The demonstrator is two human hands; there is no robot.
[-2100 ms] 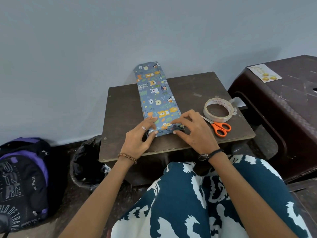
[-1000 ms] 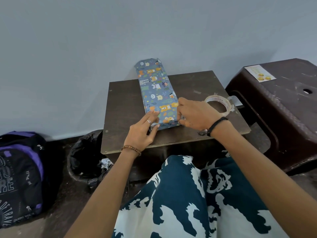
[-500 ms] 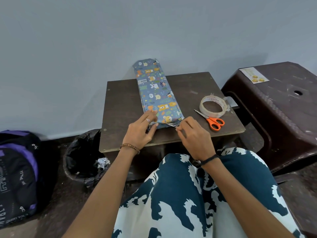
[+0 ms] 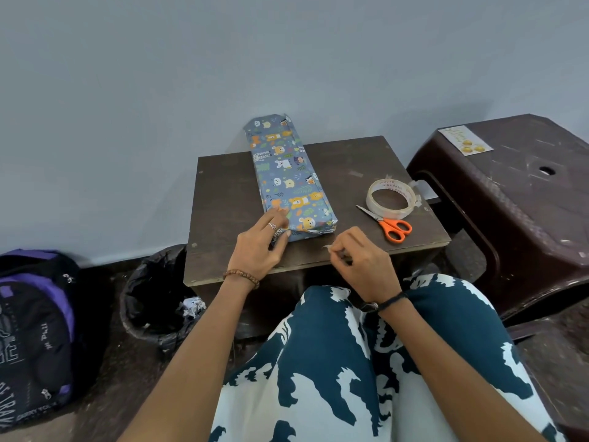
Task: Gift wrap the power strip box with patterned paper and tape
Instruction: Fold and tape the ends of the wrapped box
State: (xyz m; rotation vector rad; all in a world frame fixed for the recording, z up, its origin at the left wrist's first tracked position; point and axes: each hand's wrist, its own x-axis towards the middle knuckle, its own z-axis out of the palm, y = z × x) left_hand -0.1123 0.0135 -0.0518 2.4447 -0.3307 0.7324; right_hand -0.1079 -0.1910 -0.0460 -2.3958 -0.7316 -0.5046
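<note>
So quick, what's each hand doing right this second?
Left hand: open, fingers resting flat on the near end of the wrapped box.
Right hand: pinching a small clear scrap, probably tape, just off the box.

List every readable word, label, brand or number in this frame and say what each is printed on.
"TRAV": large white letters low on the black and purple backpack; the rest is cut off.
Small white lines on the same backpack: too blurred to read.
Red print inside the clear tape roll: too small and curved.
Pale sticker with yellow shapes on the dark brown plastic stool: unreadable.
Animal-print wrapped box: white label patch, illegible.
</note>
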